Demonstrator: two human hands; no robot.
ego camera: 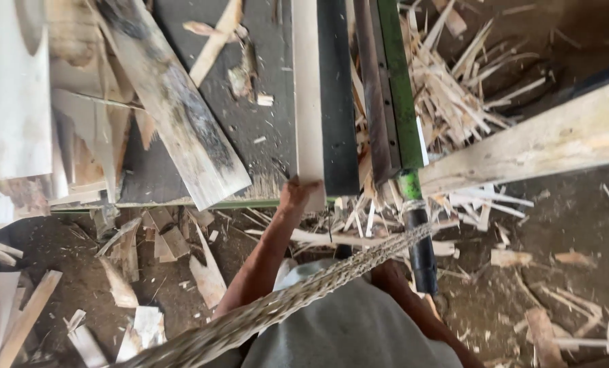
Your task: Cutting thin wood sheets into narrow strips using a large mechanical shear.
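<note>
Gripping the pale strip [309, 102] end, left hand [294, 194] should feed it straight beside the green guillotine blade [400, 88]; right hand's grip cannot be told.

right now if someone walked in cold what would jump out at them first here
The pale wooden strip running up the middle of the dark machine table, with the left hand pressed against its near end. Right beside it, a heap of pale wood splinters spills off the table's right side onto the dirt floor. A braided rope cuts diagonally across the foreground; the right hand is hidden.

Wood scraps [454, 88], braided rope [304, 293].
</note>
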